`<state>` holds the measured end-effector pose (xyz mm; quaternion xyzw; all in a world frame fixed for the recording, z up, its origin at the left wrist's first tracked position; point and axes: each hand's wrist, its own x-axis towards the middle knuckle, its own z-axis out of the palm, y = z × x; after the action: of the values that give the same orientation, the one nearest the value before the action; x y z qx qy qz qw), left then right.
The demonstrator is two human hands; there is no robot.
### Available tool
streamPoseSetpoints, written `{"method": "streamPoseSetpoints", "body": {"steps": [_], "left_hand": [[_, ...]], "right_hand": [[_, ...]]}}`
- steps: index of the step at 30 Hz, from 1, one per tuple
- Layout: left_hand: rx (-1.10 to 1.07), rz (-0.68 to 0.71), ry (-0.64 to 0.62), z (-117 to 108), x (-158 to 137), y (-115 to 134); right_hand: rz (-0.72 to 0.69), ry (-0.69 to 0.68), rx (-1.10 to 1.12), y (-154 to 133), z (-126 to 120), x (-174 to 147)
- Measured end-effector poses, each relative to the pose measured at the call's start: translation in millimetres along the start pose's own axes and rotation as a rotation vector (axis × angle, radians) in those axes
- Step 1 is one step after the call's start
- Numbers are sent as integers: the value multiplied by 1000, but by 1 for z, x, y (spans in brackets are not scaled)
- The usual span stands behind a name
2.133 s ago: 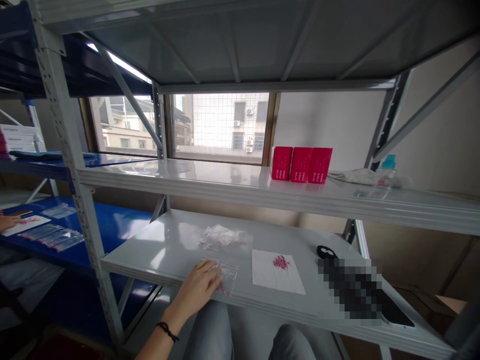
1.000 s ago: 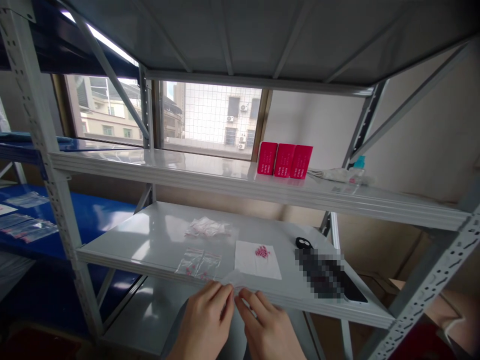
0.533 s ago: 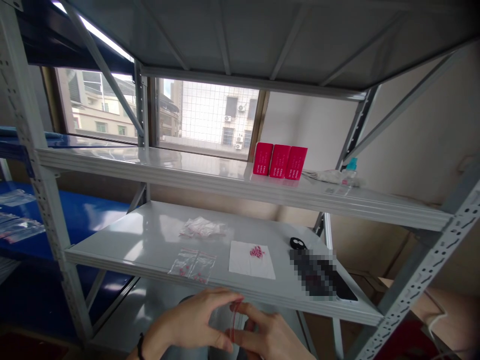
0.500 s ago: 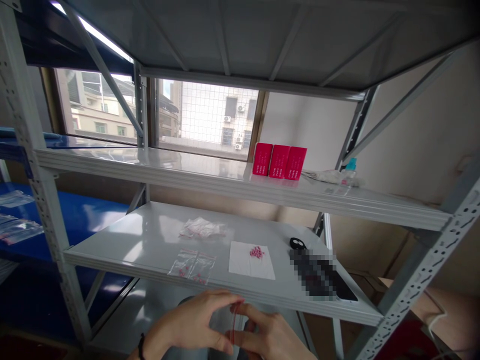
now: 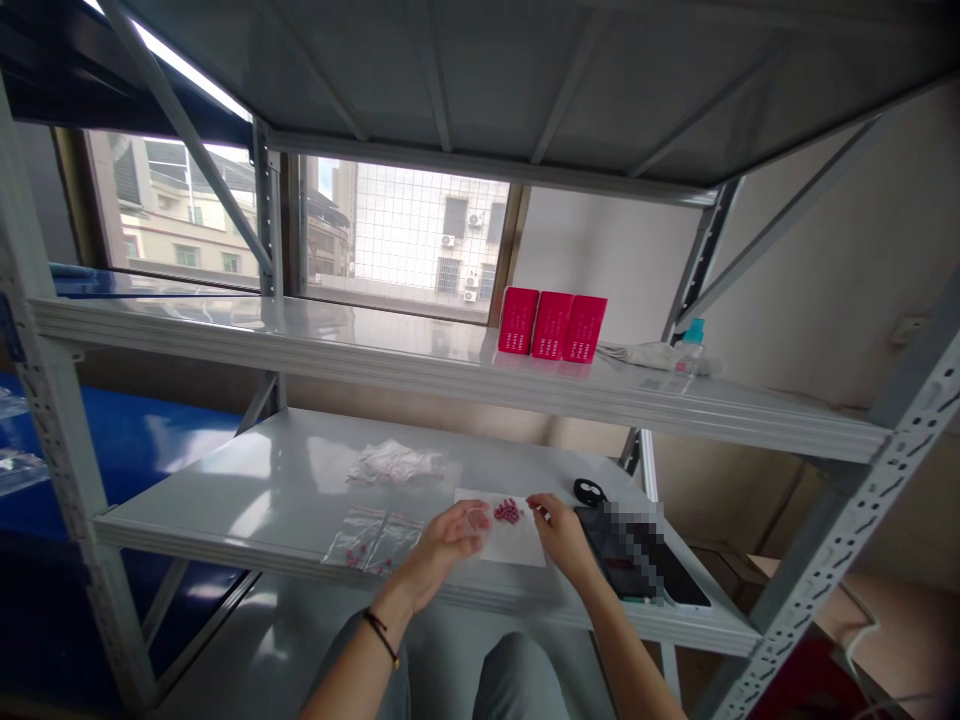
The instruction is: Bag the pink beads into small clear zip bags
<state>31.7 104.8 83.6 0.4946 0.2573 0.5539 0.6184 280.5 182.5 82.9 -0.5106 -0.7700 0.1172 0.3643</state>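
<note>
My left hand (image 5: 439,548) is closed on a small clear zip bag (image 5: 477,520), its mouth spread into a round opening, over the left part of a white sheet of paper (image 5: 519,550). A small heap of dark pink beads (image 5: 508,511) lies on that sheet. At the right side of the heap my right hand (image 5: 559,530) has its thumb and fingertips pinched together; whatever may be between them is too small to make out. Left of my left hand, two clear zip bags (image 5: 358,542) with a few pink beads inside lie flat near the shelf's front edge.
Behind lies a loose pile of clear bags (image 5: 394,462). A black round-handled item (image 5: 589,491) and dark flat devices (image 5: 682,568), partly blurred, lie at right. Above, the upper shelf (image 5: 375,350) carries three red boxes (image 5: 553,326) and a blue-capped bottle (image 5: 691,348).
Both hands were together below the shelf edge with the bag between them. They have moved forward over the shelf and apart; the bag is now in my left hand, my right at the beads.
</note>
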Motion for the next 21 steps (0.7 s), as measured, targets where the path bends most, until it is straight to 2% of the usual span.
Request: {"method": "streamPoseSetpoints", "body": {"steps": [3, 6, 10, 14, 21], "left_hand": [[-133, 64, 110, 1, 26, -15], [-161, 115, 175, -5, 37, -28], [-187, 143, 231, -13, 40, -33], [-211, 147, 256, -12, 38, -28], [-189, 131, 252, -7, 32, -28]], "right_hand": [[5, -47, -64, 22, 19, 21], [7, -81, -109, 29, 29, 23], [2, -117, -151, 30, 34, 20], [-7, -155, -177, 26, 35, 21], [33, -123, -195, 26, 34, 31]]}}
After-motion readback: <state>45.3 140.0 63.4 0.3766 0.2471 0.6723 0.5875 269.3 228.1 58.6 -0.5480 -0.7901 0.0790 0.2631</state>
